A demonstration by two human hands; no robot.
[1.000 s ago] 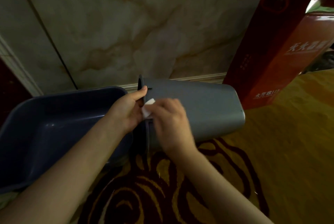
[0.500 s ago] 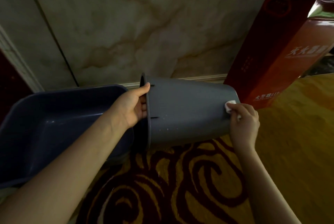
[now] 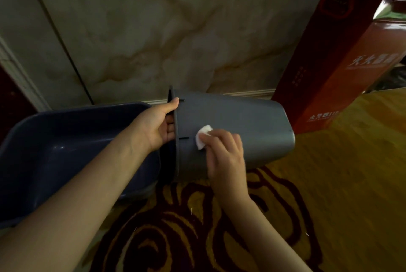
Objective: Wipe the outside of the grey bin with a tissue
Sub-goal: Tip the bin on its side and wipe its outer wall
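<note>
The grey bin [image 3: 248, 122] lies on its side above the carpet, its open rim to the left and its base to the right. My left hand [image 3: 157, 125] grips the rim, thumb over the outside and fingers inside the opening. A small folded white tissue [image 3: 203, 136] is pressed against the bin's outer wall close to the rim. My right hand [image 3: 225, 155] holds that tissue with its fingers closed on it and covers part of it.
A dark blue plastic tub [image 3: 66, 153] sits on the floor at the left, touching the bin's rim area. A tall red carton [image 3: 342, 56] stands against the marble wall [image 3: 167, 30] at the right. Patterned yellow and maroon carpet [image 3: 329, 195] lies below.
My right hand with the tissue slid from the rim out to the bin's base end, then back left to near the rim. My left hand kept its grip on the rim.
</note>
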